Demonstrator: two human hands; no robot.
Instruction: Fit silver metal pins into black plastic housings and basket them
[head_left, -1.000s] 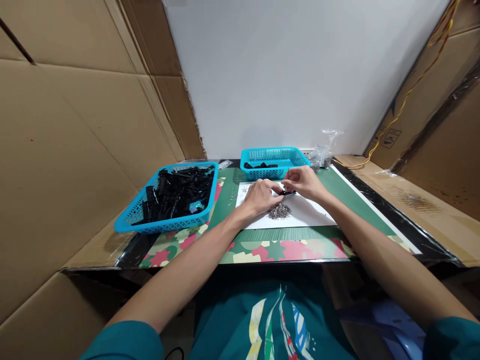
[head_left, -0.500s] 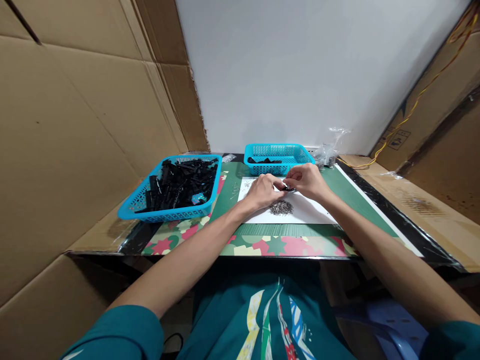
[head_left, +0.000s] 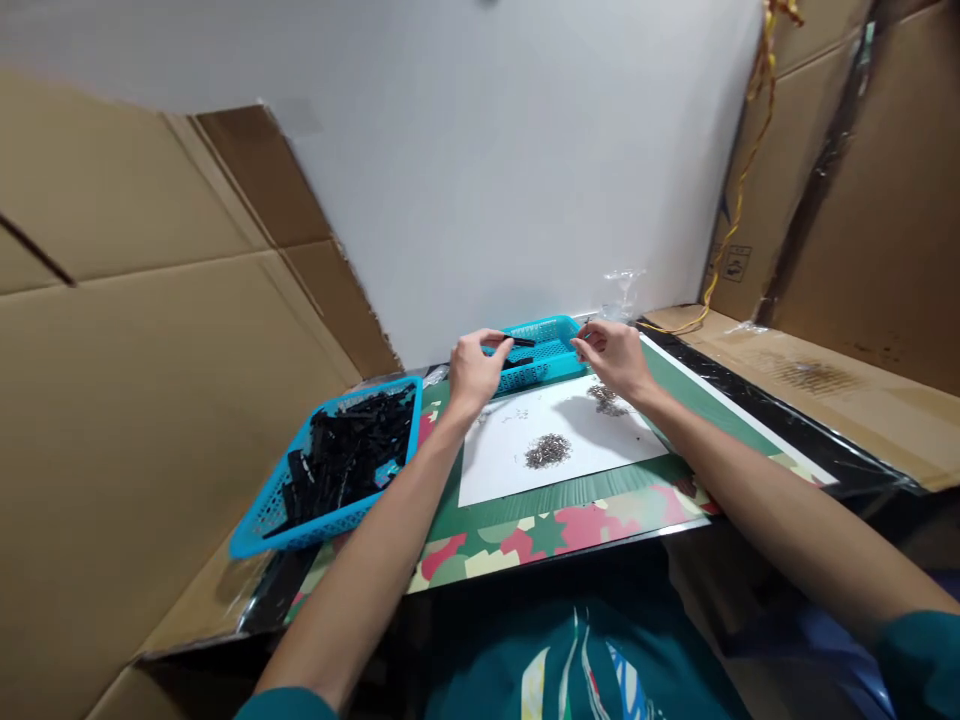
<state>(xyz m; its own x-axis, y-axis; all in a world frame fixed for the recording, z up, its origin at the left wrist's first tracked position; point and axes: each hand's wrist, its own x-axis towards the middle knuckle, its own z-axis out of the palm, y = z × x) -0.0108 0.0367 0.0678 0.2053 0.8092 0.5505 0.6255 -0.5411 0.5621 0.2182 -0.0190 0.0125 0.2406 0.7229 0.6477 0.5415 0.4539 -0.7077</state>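
Left hand [head_left: 476, 373] pinches a black piece [head_left: 520, 342]; right hand [head_left: 613, 356] curls, closure unclear; basket [head_left: 551, 369] sits between them. Light, steady pinch advisable.

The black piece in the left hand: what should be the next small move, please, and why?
Probably the left hand should lower a little and open its grip, letting the black piece into the far blue basket. In this view the piece appears above that basket, and other black pieces lie inside it.
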